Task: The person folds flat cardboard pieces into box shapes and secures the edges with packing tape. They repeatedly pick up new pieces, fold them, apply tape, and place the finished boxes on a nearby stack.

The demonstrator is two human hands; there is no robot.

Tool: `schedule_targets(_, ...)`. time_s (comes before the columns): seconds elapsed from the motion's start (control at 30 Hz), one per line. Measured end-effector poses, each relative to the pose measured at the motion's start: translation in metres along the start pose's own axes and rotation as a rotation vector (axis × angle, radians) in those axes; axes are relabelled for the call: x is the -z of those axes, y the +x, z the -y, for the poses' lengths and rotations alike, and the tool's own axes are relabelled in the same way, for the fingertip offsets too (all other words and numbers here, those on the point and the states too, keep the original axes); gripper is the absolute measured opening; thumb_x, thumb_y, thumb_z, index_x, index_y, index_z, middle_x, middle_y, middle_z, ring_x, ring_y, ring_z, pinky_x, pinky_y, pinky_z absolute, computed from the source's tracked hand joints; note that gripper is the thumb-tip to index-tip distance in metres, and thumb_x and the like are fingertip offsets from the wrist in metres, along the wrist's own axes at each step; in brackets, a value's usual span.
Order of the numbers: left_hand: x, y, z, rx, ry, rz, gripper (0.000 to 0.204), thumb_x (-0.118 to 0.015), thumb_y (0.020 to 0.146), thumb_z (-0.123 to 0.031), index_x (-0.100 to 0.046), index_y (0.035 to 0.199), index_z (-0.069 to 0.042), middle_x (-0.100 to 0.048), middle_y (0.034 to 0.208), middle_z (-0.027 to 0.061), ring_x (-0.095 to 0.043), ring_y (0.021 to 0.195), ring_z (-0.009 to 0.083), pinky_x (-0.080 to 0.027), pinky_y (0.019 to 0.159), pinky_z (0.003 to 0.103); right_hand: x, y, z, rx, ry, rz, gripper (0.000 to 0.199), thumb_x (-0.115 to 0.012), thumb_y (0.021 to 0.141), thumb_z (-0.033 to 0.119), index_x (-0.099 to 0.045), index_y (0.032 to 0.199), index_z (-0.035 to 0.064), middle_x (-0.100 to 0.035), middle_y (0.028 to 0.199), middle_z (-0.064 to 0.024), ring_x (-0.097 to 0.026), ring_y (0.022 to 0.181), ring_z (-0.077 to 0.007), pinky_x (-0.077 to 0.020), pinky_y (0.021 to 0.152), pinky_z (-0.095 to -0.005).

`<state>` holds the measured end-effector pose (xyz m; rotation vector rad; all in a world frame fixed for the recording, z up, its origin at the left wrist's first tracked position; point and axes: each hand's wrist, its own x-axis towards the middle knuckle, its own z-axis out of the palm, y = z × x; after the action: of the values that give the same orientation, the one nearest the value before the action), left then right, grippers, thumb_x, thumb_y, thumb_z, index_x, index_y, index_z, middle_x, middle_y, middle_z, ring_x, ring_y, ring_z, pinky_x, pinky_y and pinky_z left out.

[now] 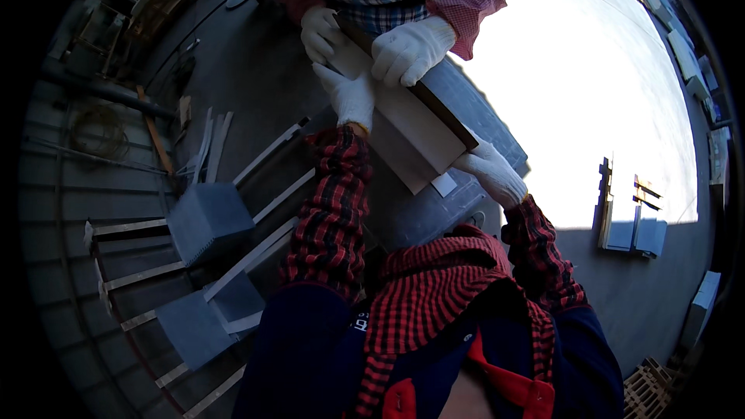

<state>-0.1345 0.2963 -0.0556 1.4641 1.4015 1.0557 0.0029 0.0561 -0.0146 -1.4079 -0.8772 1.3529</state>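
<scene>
A long folded panel (411, 128), pale grey with a dark raised edge, slants between me and a co-worker; I cannot tell its material. My left hand (349, 97), in a white knit glove, lies against its left side with fingers stretched out. At the near right corner my gloved right hand (493, 172) grips the panel's end; some fingertips are hidden. Opposite, the co-worker's gloved left hand (411, 50) grasps the dark edge, and their right hand (320, 35) touches the far left end. A small white piece (445, 185) shows just under the near end.
Beneath the panel is a grey, plastic-looking surface (489, 112). To the left, grey blocks (209, 221) sit on pale bars (268, 155). Metal pieces (632, 237) stand on the floor at right, beside a bright sunlit patch. A wooden pallet (648, 388) is at lower right.
</scene>
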Motion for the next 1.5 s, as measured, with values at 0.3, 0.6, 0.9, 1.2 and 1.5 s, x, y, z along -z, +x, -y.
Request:
schedule_targets(0.3, -0.027, 0.002, 0.023, -0.015, 0.086, -0.083, 0.084, -0.064, 0.094, -0.023, -0.011, 0.155, -0.001, -0.044, 0.144, 0.0235, -0.050, 0.130, 0.0367, -0.040, 0.107, 0.043, -0.034, 0.015, 0.006, 0.232, -0.144, -0.329, 0.060, -0.061, 0.087, 0.004, -0.050, 0.146, 0.0095, -0.060, 0.135, -0.0135, -0.061, 0.106, -0.0182, -0.0508, 0.088, -0.0315)
schedule_targets(0.6, -0.040, 0.016, 0.093, -0.370, -1.244, 0.549, 0.049, -0.046, 0.104, -0.037, -0.038, 0.142, -0.008, -0.057, 0.114, 0.0091, -0.064, 0.095, 0.0197, -0.056, 0.080, 0.031, -0.036, 0.011, 0.008, 0.586, -0.837, -0.305, 0.054, -0.064, 0.086, 0.006, -0.053, 0.139, 0.0043, -0.047, 0.146, -0.0239, -0.047, 0.135, -0.0403, -0.0443, 0.107, -0.0429)
schedule_targets(0.9, -0.048, -0.014, 0.063, 0.085, -1.224, -0.105, 0.046, -0.042, 0.106, -0.041, -0.046, 0.136, -0.006, -0.056, 0.110, 0.0099, -0.059, 0.098, 0.0202, -0.052, 0.085, 0.034, -0.050, 0.009, 0.035, 0.698, -1.187, -0.225, 0.063, -0.075, 0.073, 0.020, -0.051, 0.126, -0.0021, -0.049, 0.133, -0.0254, -0.050, 0.124, -0.0438, -0.0480, 0.098, -0.0457)
schedule_targets(1.2, -0.045, -0.078, 0.055, 0.232, -1.161, -0.103, 0.052, -0.043, 0.106, -0.043, -0.049, 0.140, -0.004, -0.057, 0.128, 0.0114, -0.055, 0.116, 0.0217, -0.043, 0.102, 0.034, -0.045, 0.016, 0.003, 0.843, -1.482, -0.266, 0.058, -0.066, 0.084, 0.019, -0.051, 0.137, 0.0009, -0.049, 0.142, -0.0236, -0.045, 0.135, -0.0412, -0.0354, 0.112, -0.0552)
schedule_targets(1.5, 0.011, -0.250, 0.105, 0.608, -0.676, 0.193, 0.040, -0.051, 0.102, -0.037, -0.061, 0.126, -0.006, -0.062, 0.127, 0.0100, -0.058, 0.116, 0.0192, -0.044, 0.101, 0.034, -0.038, 0.013, 0.002, 0.911, -1.432, -0.081, 0.053, -0.061, 0.087, 0.016, -0.053, 0.139, 0.0069, -0.048, 0.147, -0.0182, -0.040, 0.140, -0.0388, -0.0246, 0.116, -0.0606)
